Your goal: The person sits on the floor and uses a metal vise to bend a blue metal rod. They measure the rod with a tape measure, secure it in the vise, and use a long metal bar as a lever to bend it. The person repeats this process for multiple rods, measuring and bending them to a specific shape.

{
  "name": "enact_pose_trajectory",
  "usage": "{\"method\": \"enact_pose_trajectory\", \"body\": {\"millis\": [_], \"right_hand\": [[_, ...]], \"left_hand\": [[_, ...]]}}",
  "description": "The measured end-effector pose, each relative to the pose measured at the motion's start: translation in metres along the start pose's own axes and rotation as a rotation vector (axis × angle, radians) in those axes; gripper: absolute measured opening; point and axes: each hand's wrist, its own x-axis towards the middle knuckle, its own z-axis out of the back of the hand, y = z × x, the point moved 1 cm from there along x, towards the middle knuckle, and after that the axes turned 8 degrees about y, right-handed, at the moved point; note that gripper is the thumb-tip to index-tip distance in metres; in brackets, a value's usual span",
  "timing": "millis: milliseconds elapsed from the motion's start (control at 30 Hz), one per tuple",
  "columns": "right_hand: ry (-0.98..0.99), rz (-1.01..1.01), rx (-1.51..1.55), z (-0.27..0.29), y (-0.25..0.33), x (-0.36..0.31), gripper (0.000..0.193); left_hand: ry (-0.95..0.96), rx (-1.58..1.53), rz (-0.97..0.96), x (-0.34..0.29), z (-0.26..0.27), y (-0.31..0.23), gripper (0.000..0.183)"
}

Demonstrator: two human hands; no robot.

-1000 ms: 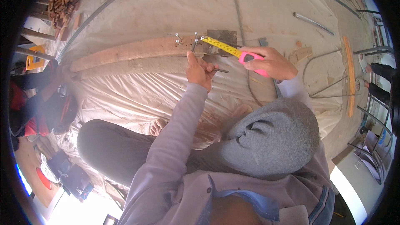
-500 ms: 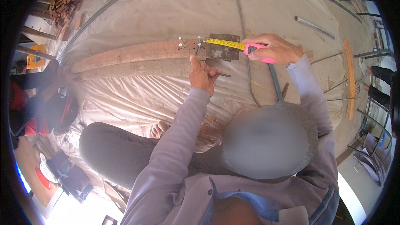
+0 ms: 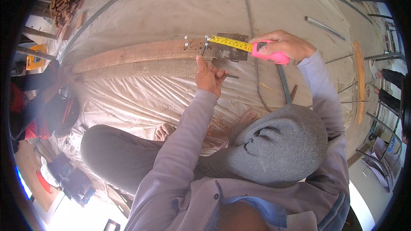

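My right hand (image 3: 293,46) is wrapped round a pink tape measure (image 3: 270,52). Its yellow blade (image 3: 231,42) reaches left over a dark metal plate (image 3: 231,53) to upright metal pins (image 3: 206,41) in a wooden plank (image 3: 141,53). Below those pins, my left hand (image 3: 208,75) is closed on a thin dark rod (image 3: 231,76), one end of which sticks out to the right. Its forefinger points up at the plank, near a thin dark piece (image 3: 203,51) beside the pins; whether this belongs to the same rod, I cannot tell.
A wrinkled sheet (image 3: 141,96) covers the floor. Another person (image 3: 38,102) is at the plank's far left end. Long bars (image 3: 111,6), a metal tube (image 3: 324,28) and an orange wooden strip (image 3: 359,83) lie around. Stacked brown pieces (image 3: 72,0) stand at the upper left.
My right hand and the tape measure have shifted slightly right, and the case has turned a little. My left hand stays almost where it was.
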Motion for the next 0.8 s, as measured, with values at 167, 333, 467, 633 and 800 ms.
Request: {"method": "enact_pose_trajectory", "body": {"millis": [167,333,467,633,800], "right_hand": [[0.021,-0.034,0.062,0.003,0.009,-0.005,0.052],[0.104,-0.189,0.150,-0.002,0.003,0.015,0.052],[0.030,-0.071,0.067,-0.001,-0.007,0.016,0.054],[0.037,-0.104,-0.065,-0.002,0.000,0.017,0.054],[0.072,-0.137,-0.021,0.003,-0.005,0.018,0.053]], "left_hand": [[0.024,-0.025,0.008,-0.001,-0.001,-0.002,0.053],[0.008,0.002,0.028,-0.001,-0.002,0.000,0.052],[0.009,0.011,0.014,-0.001,-0.003,-0.001,0.052],[-0.010,0.013,0.012,-0.001,0.000,-0.002,0.053],[0.010,0.019,0.009,-0.002,-0.003,-0.003,0.052]]}}
